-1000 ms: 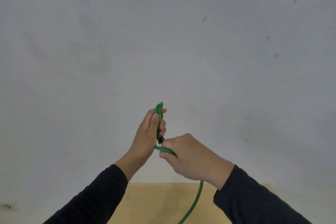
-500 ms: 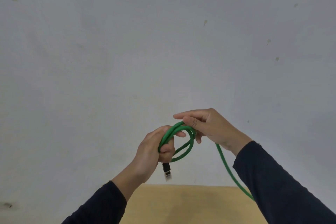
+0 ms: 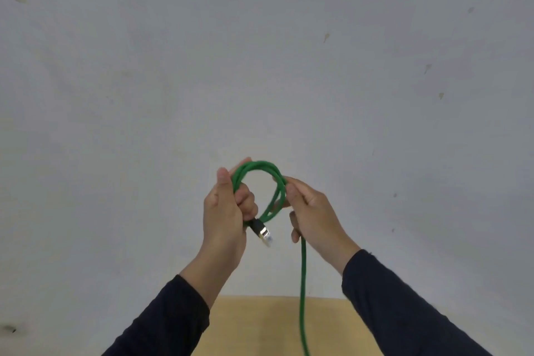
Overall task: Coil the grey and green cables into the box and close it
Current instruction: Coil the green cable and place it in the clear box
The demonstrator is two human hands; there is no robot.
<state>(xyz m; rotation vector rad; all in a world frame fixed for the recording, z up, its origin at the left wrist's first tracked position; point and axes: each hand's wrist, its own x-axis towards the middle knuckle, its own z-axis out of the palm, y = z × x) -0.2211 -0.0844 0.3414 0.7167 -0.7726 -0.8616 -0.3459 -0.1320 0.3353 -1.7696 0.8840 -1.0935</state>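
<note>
Wall (image 3: 260, 52), pale grey and flecked with a few marks, fills most of the head view, and a strip of light wooden table (image 3: 260, 324) shows at the bottom edge between two dark sleeves. Neither the box nor the grey cable is in view. Both hands are raised in front of the wall, holding the green cable (image 3: 261, 166), which is gathered into a small coil of about two loops standing roughly upright between them. The left hand (image 3: 224, 211) has its fingers curled round the left side of the coil, clamping the loops together; the cable's black and metal plug (image 3: 261, 233) sticks out just below that grip, pointing down and to the right. The right hand (image 3: 313, 214) pinches the right side of the coil between thumb and fingers, and the loose length of cable runs through it and hangs straight down past the table's edge and out of view. That slack lies below the right hand, so the next loop probably calls for the right hand to draw it up and lay it over towards the left hand.
</note>
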